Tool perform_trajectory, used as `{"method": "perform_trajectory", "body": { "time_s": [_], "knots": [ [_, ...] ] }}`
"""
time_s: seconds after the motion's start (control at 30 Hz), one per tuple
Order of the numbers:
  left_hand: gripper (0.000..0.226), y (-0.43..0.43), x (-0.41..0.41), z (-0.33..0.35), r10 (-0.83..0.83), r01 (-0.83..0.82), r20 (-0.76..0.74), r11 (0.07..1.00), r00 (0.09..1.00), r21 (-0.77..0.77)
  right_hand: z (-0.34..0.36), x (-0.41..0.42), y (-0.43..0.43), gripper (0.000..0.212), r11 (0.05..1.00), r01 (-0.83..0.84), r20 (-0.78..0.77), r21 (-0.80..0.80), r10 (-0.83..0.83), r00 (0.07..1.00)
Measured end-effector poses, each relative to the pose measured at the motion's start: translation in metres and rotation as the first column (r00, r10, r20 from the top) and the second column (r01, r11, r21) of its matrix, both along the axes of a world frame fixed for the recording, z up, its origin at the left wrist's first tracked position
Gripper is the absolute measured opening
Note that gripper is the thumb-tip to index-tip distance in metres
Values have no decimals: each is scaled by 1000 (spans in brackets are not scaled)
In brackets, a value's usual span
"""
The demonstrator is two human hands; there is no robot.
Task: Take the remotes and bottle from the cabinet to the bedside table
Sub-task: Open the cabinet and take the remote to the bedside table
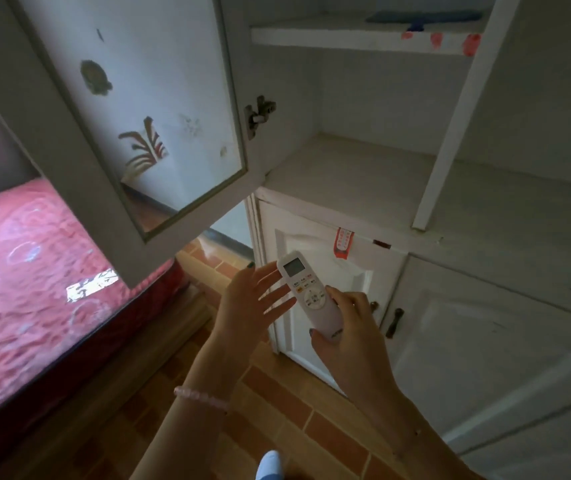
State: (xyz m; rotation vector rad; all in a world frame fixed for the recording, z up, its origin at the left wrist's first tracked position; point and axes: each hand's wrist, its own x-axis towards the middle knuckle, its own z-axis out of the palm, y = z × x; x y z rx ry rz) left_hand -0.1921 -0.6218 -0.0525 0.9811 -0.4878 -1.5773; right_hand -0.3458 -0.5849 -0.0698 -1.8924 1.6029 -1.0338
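Remote (311,296): one in view, white, with a small screen at its far end and buttons below, held upright in front of the lower cabinet door (329,271). Right hand (349,327): grip clamped on the remote's near end, thumb on its face. Left hand (252,306): fingers spread apart, holding nothing, fingertips just beside the remote's left edge; one pink bead bracelet (201,398) on that wrist. Cabinet (484,209): white, two lower doors shut, two dark handles (394,322) visible. One upper glass door (131,109) stands swung out to the left. Two shelves visible; the lower shelf (356,171) carries nothing visible, the upper one a blurred blue item (419,17). One bed with a red cover (34,278) lies at left on a brick-pattern floor (277,410).
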Motion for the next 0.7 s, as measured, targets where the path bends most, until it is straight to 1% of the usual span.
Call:
{"method": "perform_trajectory", "body": {
  "time_s": [0.1, 0.23, 0.37, 0.43, 0.53, 0.6, 0.7],
  "knots": [
    [39, 28, 13, 1, 108, -108, 14, 994, 994, 3, 1, 10, 9, 61, 995, -102, -20, -4, 102, 995],
    [45, 72, 47, -2, 213, -214, 61, 977, 975, 13, -1, 44, 27, 64, 974, -225, -38, 15, 225, 974],
    [43, 128, 92, -4, 353, -356, 97, 934, 930, 15, -7, 91, 58, 67, 923, -385, -98, 7, 384, 918],
    [44, 159, 113, -5, 440, -445, 122, 895, 890, 20, -10, 115, 76, 71, 887, -461, -108, -19, 456, 883],
    [42, 211, 140, -5, 565, -571, 116, 821, 817, 23, -9, 150, 109, 72, 806, -592, -106, 3, 588, 802],
    [40, 246, 158, -4, 632, -639, 137, 769, 763, 18, -9, 175, 133, 71, 755, -656, -145, -24, 646, 749],
    [40, 305, 189, -2, 715, -726, 163, 687, 680, 16, -8, 215, 177, 69, 681, -731, -139, -37, 721, 679]
  ]
}}
